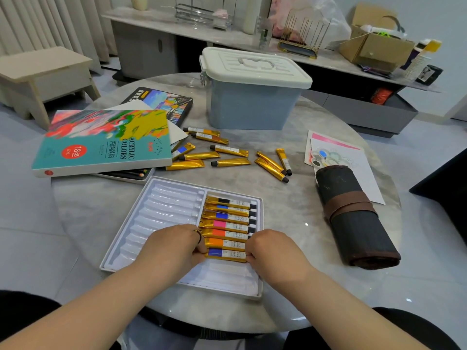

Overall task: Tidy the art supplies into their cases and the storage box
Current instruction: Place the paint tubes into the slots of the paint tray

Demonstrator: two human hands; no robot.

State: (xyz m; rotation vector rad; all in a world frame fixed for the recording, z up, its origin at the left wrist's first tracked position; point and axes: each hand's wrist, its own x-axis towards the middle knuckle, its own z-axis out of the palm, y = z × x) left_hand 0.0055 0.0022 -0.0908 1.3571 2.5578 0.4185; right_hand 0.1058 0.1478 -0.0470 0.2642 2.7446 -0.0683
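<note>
Seven gold paint tubes point(228, 223) lie side by side in the right-hand column of a white plastic tray point(141, 223), seen from the head camera. The tray sits on the near part of a round marble table point(290, 203), and its left-hand column of slots holds nothing.

The nearest tube point(226, 254), with a blue-violet band, lies in its slot below the orange one. The left hand point(174, 246) pinches its crimped end and the right hand point(273, 251) pinches its cap end. Both sets of fingers are curled in close on the tube.

Beyond the tray, loose tubes point(228, 150) are scattered on the table in two groups. The larger one is near the middle and a few lie further right.

To the left, a teal box marked ACRYLIC COLORS point(101, 142) rests tilted on an open tin of pencils point(126, 176). A dark printed box point(161, 101) lies behind it.

A pale blue storage box point(252, 107) stands at the far side of the table with its white lid on.

On the right lies a dark brush roll point(353, 218) bound with a brown strap. Its far end rests on a paper sheet point(366, 178) beside a small paint palette point(326, 156).
</note>
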